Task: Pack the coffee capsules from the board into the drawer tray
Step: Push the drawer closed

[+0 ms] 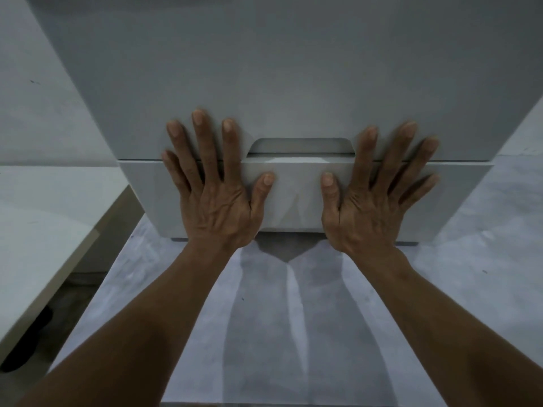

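Observation:
A pale grey drawer front [296, 195] sits at the bottom of a grey cabinet [264, 69], with a cut-out handle notch [299, 146] just above it. My left hand [214, 198] lies flat on the drawer front left of the notch, fingers spread. My right hand [373, 204] lies flat on it to the right, fingers spread too. Both hands hold nothing. The drawer stands only a thin gap out from the cabinet face. No capsules, board or tray show in this view.
A white tabletop [44, 230] juts in at the left, its edge close to the cabinet's left corner. Pale marbled floor [293, 318] runs beneath my forearms. A dark object [26, 345] lies on the floor under the table.

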Motion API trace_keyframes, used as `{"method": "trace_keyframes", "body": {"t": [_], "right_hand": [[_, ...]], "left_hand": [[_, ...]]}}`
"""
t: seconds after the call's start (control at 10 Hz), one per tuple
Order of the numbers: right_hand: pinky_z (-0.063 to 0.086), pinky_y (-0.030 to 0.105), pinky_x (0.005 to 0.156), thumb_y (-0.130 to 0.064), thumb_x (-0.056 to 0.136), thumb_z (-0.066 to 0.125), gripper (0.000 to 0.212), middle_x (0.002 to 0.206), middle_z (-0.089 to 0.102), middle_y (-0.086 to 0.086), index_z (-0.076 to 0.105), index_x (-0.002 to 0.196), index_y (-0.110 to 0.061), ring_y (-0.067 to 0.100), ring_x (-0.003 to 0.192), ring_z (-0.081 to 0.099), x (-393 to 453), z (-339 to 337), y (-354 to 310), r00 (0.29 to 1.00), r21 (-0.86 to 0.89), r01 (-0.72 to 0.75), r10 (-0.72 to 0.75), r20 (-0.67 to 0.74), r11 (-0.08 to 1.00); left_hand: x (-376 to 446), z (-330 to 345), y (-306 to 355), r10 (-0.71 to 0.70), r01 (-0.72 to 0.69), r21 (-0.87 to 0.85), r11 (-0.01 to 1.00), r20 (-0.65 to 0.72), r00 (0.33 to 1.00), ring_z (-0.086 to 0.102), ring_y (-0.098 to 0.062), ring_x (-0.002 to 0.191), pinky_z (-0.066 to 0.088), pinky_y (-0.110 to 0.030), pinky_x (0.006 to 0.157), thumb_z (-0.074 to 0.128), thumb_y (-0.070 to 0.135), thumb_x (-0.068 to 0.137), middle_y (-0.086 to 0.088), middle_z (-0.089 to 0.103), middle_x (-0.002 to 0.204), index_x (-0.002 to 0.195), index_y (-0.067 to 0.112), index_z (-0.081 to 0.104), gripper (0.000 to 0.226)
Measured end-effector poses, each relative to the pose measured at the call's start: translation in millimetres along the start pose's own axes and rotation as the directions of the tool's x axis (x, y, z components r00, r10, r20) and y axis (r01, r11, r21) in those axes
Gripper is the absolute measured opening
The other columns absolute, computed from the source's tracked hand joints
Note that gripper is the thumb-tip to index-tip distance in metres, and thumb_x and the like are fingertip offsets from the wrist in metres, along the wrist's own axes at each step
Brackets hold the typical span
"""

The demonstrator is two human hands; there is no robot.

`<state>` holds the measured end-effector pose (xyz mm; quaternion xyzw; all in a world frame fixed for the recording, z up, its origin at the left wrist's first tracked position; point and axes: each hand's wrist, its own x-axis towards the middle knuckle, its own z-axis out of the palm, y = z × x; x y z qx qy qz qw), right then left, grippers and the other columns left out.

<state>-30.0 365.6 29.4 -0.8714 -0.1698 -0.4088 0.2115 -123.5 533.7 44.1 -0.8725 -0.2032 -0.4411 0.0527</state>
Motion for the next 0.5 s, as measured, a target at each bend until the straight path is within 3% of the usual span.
{"method": "trace_keyframes", "body": {"t": [0.3,0.5], "right_hand": [[0.006,0.068,0.112,-0.058,0.098,0.031,0.074,0.163,-0.007,0.014,0.000,0.156,-0.025,0.038,0.149,-0.010,-10.5,-42.8,-4.2,0.975,0.010,0.002,-0.004,0.220,1.000],[0.012,0.066,0.115,-0.057,0.097,0.033,0.072,0.163,-0.014,0.002,-0.004,0.155,-0.035,0.027,0.150,-0.014,-17.5,-96.2,-12.4,0.941,0.171,-0.031,-0.029,0.338,0.985]], "left_hand": [[-16.1,-33.5,9.9,-0.057,0.063,-0.021,0.998,0.209,0.976,-0.010,-0.037,0.150,0.000,-0.057,0.120,0.030,0.062,0.096,-0.014,-0.009,0.163,0.155,0.018,-0.008,0.082],[-23.2,-80.6,25.1,-0.071,0.110,-0.123,0.986,0.286,0.956,-0.013,-0.026,0.150,0.004,-0.057,0.120,0.031,0.060,0.098,-0.003,-0.012,0.164,0.156,0.024,-0.007,0.077]]}}
